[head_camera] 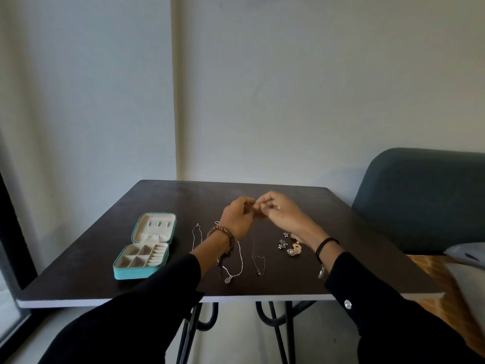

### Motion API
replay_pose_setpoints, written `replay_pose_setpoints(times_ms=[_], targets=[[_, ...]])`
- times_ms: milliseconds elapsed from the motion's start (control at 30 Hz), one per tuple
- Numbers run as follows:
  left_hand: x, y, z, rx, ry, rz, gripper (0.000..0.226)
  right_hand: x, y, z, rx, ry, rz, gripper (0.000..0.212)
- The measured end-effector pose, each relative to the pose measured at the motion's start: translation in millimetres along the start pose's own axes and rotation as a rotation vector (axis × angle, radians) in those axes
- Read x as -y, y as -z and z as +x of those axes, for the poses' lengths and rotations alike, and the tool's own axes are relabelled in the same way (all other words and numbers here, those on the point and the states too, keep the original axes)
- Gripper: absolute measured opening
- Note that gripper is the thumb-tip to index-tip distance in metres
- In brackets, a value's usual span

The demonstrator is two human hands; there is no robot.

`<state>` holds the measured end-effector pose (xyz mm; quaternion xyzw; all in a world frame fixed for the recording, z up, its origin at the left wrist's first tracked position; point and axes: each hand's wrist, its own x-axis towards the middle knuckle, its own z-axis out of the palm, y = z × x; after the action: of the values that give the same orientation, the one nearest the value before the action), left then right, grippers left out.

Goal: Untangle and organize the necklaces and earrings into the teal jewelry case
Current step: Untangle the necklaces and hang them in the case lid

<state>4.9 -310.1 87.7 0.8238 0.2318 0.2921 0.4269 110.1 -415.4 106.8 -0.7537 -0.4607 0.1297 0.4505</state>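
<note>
The teal jewelry case (pixel 131 271) lies open at the table's left, its cream compartments showing. My left hand (pixel 237 215) and my right hand (pixel 282 211) meet above the table's middle, fingertips pinched together on the top end of a thin dark necklace (pixel 256 254) that hangs down to the tabletop. A silver necklace with a round pendant (pixel 237 266) lies below my left wrist. Another thin silver chain (pixel 195 235) lies between it and the case. A cluster of earrings (pixel 290 246) sits under my right forearm.
The dark square table (pixel 105 243) stands on black hairpin legs against a pale wall. A dark teal sofa (pixel 425 200) is at the right, with a patterned cover and a pillow (pixel 464 254). A window frame runs along the left edge.
</note>
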Motion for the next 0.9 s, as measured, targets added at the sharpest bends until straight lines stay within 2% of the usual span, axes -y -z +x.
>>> replay_pose_setpoints(times_ms=[133, 233, 333, 400, 667, 900], targets=[[-2.1, 15.3, -5.5, 0.083, -0.024, -0.063, 0.026, 13.9, 12.0, -8.6, 0.02, 0.004, 0.167, 0.013], [-7.1, 25.4, -11.4, 0.048, -0.021, -0.154, 0.027, 21.6, 21.4, -15.0, 0.05, 0.005, 0.093, 0.014], [-17.7, 34.0, -18.6, 0.053, -0.023, -0.221, 0.025, 28.8, 28.6, -23.7, 0.089, 0.008, 0.003, 0.026], [-24.7, 38.4, -23.0, 0.074, -0.021, -0.25, 0.032, 34.5, 30.9, -30.0, 0.074, 0.013, 0.002, 0.03], [-33.1, 22.3, -48.2, 0.091, 0.009, -0.509, 0.023, 47.2, 42.0, -40.2, -0.03, -0.048, 0.476, 0.028], [-11.9, -8.2, -72.4, 0.028, 0.159, -0.594, 0.015, 44.5, 55.9, -42.5, -0.045, -0.127, 0.684, 0.02]])
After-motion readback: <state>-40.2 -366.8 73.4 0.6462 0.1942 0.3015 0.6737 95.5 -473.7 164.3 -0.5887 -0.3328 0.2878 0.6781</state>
